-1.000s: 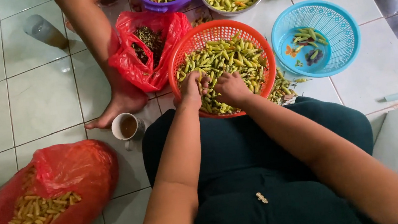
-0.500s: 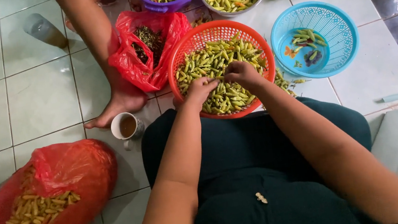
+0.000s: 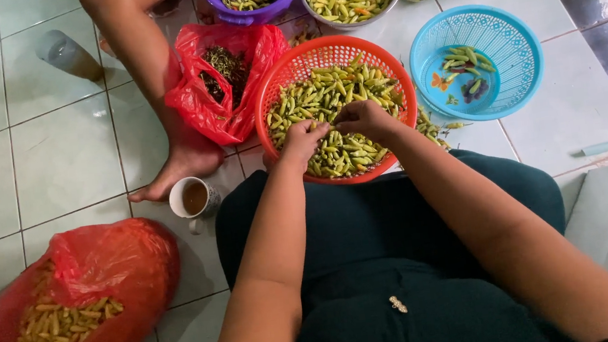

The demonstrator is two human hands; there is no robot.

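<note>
Here, green chillies [image 3: 326,102] fill the orange basket [image 3: 275,93] on the floor; left hand [image 3: 303,138] and right hand [image 3: 361,117] meet above them, fingers curled, pinching one chilli together.

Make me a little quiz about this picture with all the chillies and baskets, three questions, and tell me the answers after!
1. True or false: both hands are in the blue basket.
2. What sits on the floor beside the other person's bare foot? A) a mug of brown drink B) a spoon C) a shoe
3. Fill in: the big red bag at the lower left holds yellowish ____.

Key
1. False: the left hand and right hand are in the orange basket of green chillies; the blue basket is apart.
2. A: the mug stands by the foot.
3. Chillies, in the red bag.
</note>
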